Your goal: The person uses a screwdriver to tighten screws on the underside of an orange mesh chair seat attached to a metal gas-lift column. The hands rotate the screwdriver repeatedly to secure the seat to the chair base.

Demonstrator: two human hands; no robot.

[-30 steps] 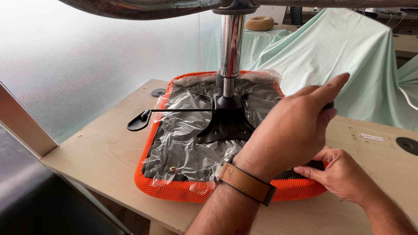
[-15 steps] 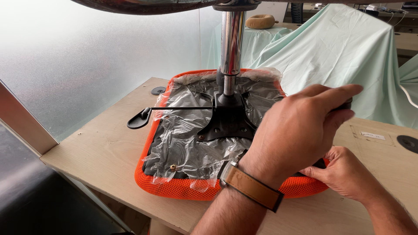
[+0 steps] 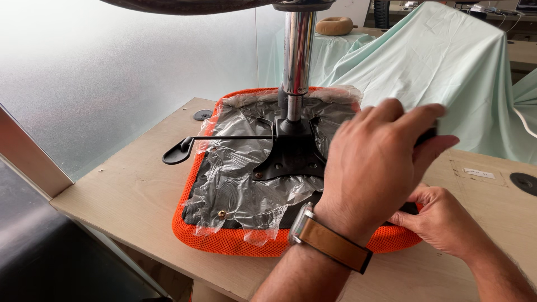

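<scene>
- Work surface: pale plywood table (image 3: 134, 196), with a round black cable grommet (image 3: 524, 183) at the right and a white label (image 3: 479, 173) beside it.
- Wall: frosted glass panel (image 3: 112, 72) behind the table, passing diffuse daylight.
- Furniture: pale green dust sheet (image 3: 442, 67) draped over items behind.
- Floor: dark, lower left (image 3: 50, 263).

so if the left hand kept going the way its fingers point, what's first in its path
Probably the pale green cloth draped behind the table. The left hand points up and right over the orange seat, its fingers wrapped around something dark; depth is unclear.
</scene>
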